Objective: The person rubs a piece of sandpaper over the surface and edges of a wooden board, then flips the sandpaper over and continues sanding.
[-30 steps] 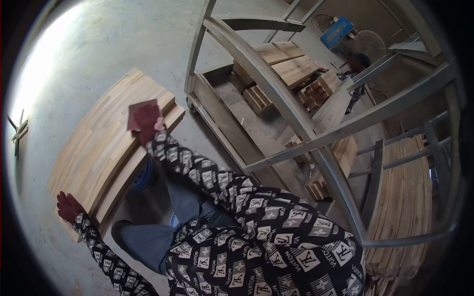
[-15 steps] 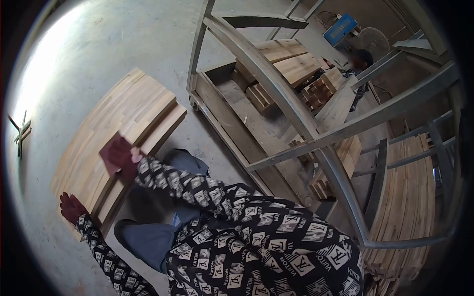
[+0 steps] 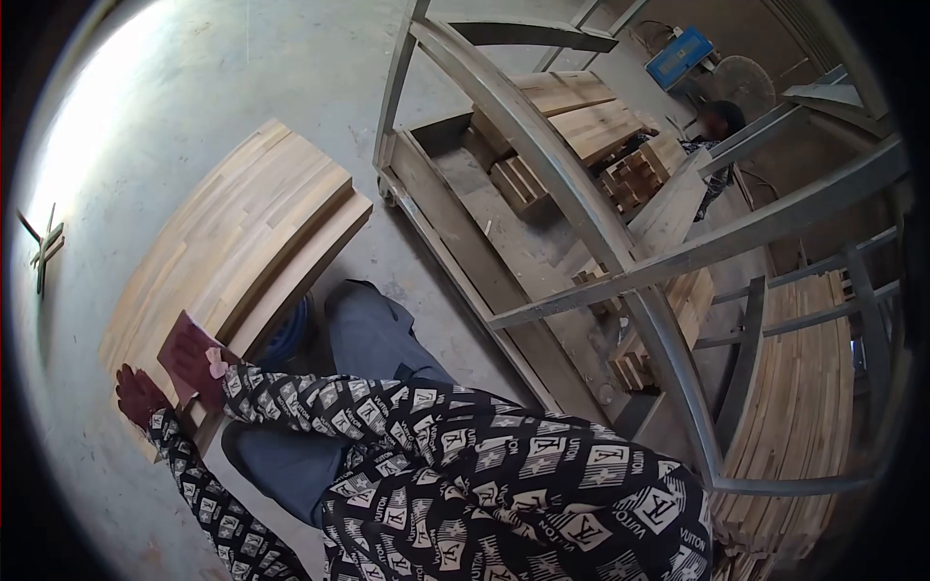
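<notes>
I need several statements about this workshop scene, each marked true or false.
1. The right hand holds a reddish sanding sheet against the wooden boards. True.
2. The left hand is bare. False: it wears a dark red glove.
3. The sanding sheet is at the boards' far end. False: it is at the near end, close to the left hand.
4. The metal cart carries wooden blocks. True.
5. Nobody else is in view. False: another person is beyond the cart.

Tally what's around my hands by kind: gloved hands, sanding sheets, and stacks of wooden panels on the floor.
Red-gloved hands: 2, the left hand and the right hand
Dark red sanding sheet: 1
Stack of wooden panels: 1
Total: 4
</notes>
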Demonstrator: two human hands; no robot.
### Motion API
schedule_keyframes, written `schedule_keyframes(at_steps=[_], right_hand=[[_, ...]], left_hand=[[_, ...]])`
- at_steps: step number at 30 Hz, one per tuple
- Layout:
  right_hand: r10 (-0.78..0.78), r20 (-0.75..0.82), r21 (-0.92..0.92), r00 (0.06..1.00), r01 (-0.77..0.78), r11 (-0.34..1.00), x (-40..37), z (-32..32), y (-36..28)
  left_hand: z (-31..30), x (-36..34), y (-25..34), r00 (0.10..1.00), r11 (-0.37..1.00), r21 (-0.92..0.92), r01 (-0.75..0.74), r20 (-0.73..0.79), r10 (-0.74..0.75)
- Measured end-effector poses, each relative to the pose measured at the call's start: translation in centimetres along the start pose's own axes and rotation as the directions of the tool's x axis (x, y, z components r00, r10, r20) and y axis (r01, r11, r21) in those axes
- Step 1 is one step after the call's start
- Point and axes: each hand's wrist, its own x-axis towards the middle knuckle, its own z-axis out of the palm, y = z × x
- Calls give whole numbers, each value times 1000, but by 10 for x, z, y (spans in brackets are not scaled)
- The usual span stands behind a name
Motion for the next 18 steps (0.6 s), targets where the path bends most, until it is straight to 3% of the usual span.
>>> schedule_keyframes(at_steps=[2, 3, 4, 5, 7, 8, 9, 10, 11, 12, 14, 16, 18], right_hand=[[-70, 339, -304, 938, 179, 936, 10, -13, -32], [-18, 425, -612, 905, 302, 731, 16, -24, -60], [24, 484, -798, 874, 431, 421, 25, -31, -105], [44, 514, -850, 857, 501, 164, 34, -39, -149], [44, 507, -838, 861, 504, -208, 60, -49, -235], [58, 477, -812, 877, 465, -353, 76, -43, -279], [26, 404, -843, 914, 383, -378, 87, -37, -318], [-98, 559, -724, 824, 427, -542, 107, -110, -310], [-132, 549, -729, 825, 395, -559, 108, -73, -349], [-97, 444, -750, 891, 310, -584, 109, -47, -373], [-182, 488, -701, 854, 259, -664, 110, -37, -368], [-218, 456, -747, 863, 238, -621, 97, -54, -320], [-189, 425, -850, 885, 318, -421, 70, -52, -235]], left_hand=[[-2, -1, -1, 1000, 1000, -23, -19, -24, 19], [-3, -1, 1, 1000, 999, -45, -7, -13, 6], [-5, 0, 2, 1000, 998, -68, 9, -3, -9], [-7, 0, 3, 1000, 996, -85, 18, 2, -18], [-8, 0, 5, 1000, 997, -78, 24, 1, -24], [-8, 0, 6, 1000, 997, -76, 18, -3, -19], [-8, -1, 6, 1000, 997, -72, 13, -18, -14], [-10, -1, 8, 1000, 997, -73, 16, -13, -17], [-12, -1, 10, 1000, 997, -72, 20, -16, -21], [-14, -1, 11, 999, 997, -70, 24, -20, -25], [-17, 1, 13, 999, 998, -56, 36, -6, -36], [-18, 0, 14, 999, 998, -40, 47, 5, -47], [-18, 0, 13, 999, 998, -45, 42, -6, -42]])
